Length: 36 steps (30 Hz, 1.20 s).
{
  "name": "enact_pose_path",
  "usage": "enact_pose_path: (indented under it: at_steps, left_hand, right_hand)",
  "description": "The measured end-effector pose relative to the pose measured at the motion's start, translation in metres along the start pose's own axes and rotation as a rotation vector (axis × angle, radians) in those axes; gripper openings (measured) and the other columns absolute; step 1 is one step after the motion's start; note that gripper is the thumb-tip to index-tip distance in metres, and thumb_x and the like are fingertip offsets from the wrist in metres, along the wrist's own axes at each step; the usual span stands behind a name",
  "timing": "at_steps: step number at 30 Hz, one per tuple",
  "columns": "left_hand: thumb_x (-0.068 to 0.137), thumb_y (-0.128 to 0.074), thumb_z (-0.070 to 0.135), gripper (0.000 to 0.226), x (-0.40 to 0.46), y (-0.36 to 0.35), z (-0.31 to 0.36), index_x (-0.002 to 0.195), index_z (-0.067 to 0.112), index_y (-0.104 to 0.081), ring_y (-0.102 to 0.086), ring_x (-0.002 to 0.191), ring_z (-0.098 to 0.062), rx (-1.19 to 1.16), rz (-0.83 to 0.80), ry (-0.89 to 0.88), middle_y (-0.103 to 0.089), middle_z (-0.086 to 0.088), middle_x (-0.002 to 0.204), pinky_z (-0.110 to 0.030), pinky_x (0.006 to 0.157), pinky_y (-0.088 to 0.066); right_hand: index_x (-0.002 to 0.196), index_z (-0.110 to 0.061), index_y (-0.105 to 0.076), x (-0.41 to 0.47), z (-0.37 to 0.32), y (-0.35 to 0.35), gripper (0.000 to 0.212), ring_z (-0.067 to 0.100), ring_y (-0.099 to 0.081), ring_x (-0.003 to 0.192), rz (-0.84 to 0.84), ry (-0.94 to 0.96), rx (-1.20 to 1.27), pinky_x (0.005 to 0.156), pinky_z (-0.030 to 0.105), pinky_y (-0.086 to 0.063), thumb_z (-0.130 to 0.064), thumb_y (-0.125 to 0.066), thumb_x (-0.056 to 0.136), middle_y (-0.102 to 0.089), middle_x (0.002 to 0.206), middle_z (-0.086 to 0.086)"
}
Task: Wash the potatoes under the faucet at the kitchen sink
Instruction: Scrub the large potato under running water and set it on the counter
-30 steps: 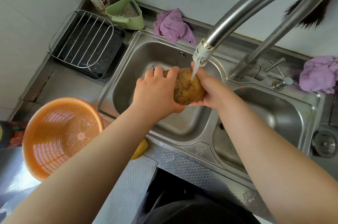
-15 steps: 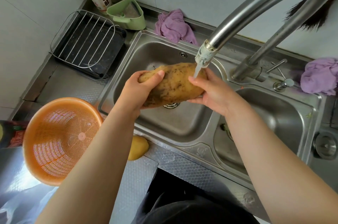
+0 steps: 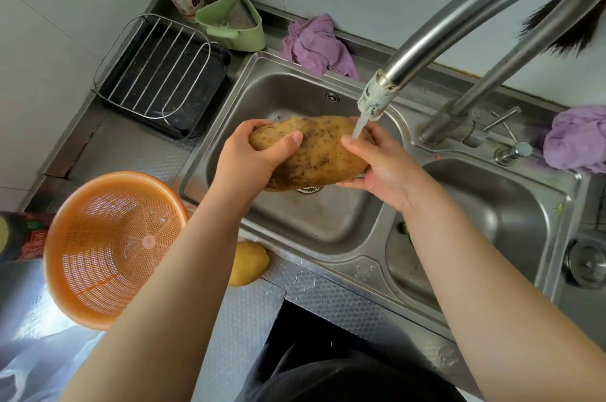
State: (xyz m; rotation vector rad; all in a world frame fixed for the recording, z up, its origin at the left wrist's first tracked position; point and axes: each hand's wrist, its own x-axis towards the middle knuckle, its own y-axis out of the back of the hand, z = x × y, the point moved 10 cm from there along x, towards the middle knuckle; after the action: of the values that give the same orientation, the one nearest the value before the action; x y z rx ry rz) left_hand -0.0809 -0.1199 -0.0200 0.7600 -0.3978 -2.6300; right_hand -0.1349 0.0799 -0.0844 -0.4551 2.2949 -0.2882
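While held lengthwise over left basin of sink (image 3: 210, 152), potato (image 3: 314, 152) sat under faucet (image 3: 377, 100) stream, water (image 3: 359, 126) hitting its right end. Left hand (image 3: 249, 165) curled round left end, thumb on top. Right hand (image 3: 383, 165) cupped right end from below, fingers wrapped behind. Skin looked mottled with dark specks, probably dirt not yet off. To do well: should rotate slowly, rub thumbs over specks, slide whole length through stream, keep it low over drain to limit splash. Wet skin likely slippery, so firm two-hand hold advised. Second potato (image 3: 247, 262) lay on counter edge beside orange colander (image 3: 108, 247), likely waiting.
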Motion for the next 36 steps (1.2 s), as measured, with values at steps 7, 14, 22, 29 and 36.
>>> enact_pose_path:
  at_steps: [7, 14, 22, 29, 36]
  left_hand:
    - [0.078, -0.08, 0.051, 0.06, -0.007, -0.013, 0.016, 0.127, 0.025, -0.057, -0.058, 0.097, 0.001, 0.097, 0.023, -0.122, -0.058, 0.017, 0.105, -0.023, 0.076, -0.053]
    - [0.078, -0.081, 0.049, 0.062, 0.001, -0.003, 0.007, 0.129, 0.022, -0.059, -0.063, 0.106, -0.013, 0.037, 0.014, -0.071, -0.063, 0.006, 0.115, -0.03, 0.081, -0.057]
    - [0.076, -0.081, 0.051, 0.061, -0.004, -0.003, 0.015, 0.126, 0.025, -0.058, -0.061, 0.102, -0.002, 0.091, 0.037, -0.145, -0.061, 0.013, 0.11, -0.019, 0.071, -0.052]
    - [0.075, -0.082, 0.053, 0.064, -0.007, -0.001, 0.014, 0.127, 0.026, -0.057, -0.062, 0.107, -0.014, 0.132, 0.039, -0.168, -0.061, 0.01, 0.114, -0.037, 0.086, -0.059]
    - [0.078, -0.082, 0.046, 0.06, -0.006, 0.009, 0.01, 0.128, 0.025, -0.058, -0.063, 0.107, -0.013, 0.058, 0.06, -0.148, -0.061, 0.011, 0.112, -0.025, 0.078, -0.055]
  right_hand:
    - [0.115, -0.03, -0.056, 0.002, -0.018, 0.017, 0.026, 0.027, -0.068, 0.098, 0.339, -0.067, -0.188, 0.08, 0.058, -0.059, -0.043, -0.058, 0.093, -0.065, 0.117, 0.004]
    - [0.135, -0.026, -0.048, 0.004, -0.006, 0.005, 0.073, 0.029, -0.065, 0.112, 0.09, -0.015, -0.114, 0.085, 0.057, -0.058, -0.042, -0.08, 0.071, -0.06, 0.132, 0.003]
    - [0.127, -0.026, -0.056, 0.009, -0.012, 0.01, 0.033, 0.029, -0.067, 0.108, 0.215, -0.001, -0.132, 0.082, 0.059, -0.058, -0.041, -0.053, 0.097, -0.064, 0.126, 0.007]
    - [0.12, -0.024, -0.064, 0.004, -0.005, 0.001, 0.026, 0.028, -0.069, 0.104, 0.23, 0.005, -0.005, 0.085, 0.057, -0.057, -0.035, -0.052, 0.099, -0.071, 0.116, 0.006]
    - [0.098, -0.03, -0.069, 0.0, -0.009, -0.007, 0.022, 0.026, -0.069, 0.103, 0.121, 0.03, 0.121, 0.094, 0.059, -0.052, -0.029, -0.047, 0.102, -0.075, 0.103, 0.001]
